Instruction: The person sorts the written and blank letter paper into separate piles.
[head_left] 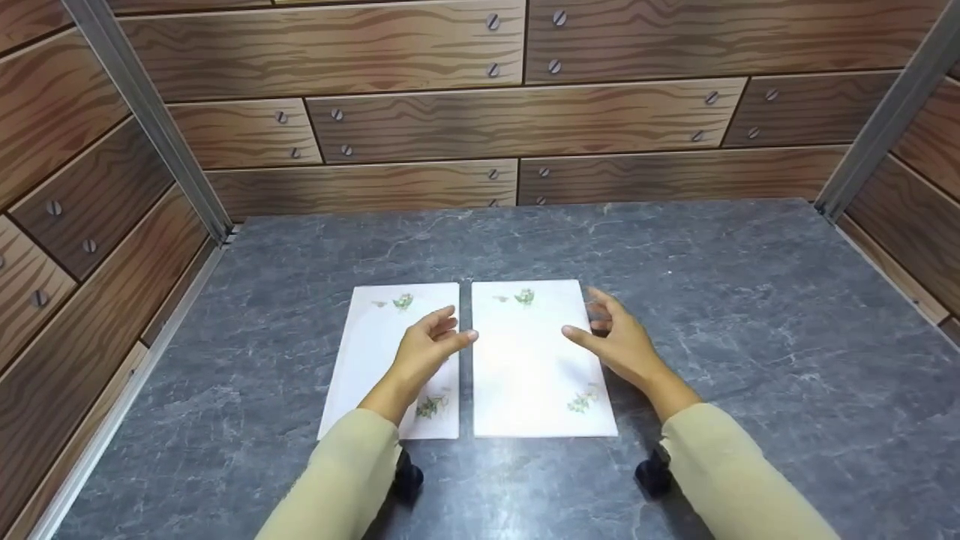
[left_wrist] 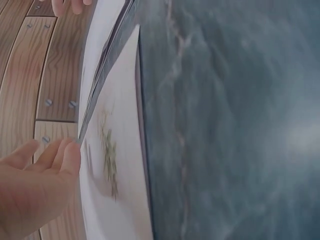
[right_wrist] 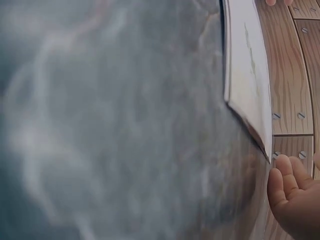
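Note:
Two flat white rectangles with small green plant prints lie side by side on the table, a narrow gap between them. Over the inner part of the left white rectangle point(head_left: 367, 360) is my left hand point(head_left: 424, 349), thumb and fingers apart, its thumb tip overlapping the gap in the head view. At the outer edge of the right white rectangle point(head_left: 525, 360) my right hand point(head_left: 619, 341) has its thumb over the surface and its fingers beyond the edge. Neither hand holds anything. From the right wrist, the right white rectangle point(right_wrist: 245, 75) shows a thin side and a sharp corner near the fingertips point(right_wrist: 277, 182).
The dark grey marbled table point(head_left: 750, 315) extends around both rectangles. Wood-patterned walls point(head_left: 420, 127) close off the back and both sides, with metal posts point(head_left: 154, 120) at the rear corners. Black wrist devices point(head_left: 407, 478) sit under both pale sleeves.

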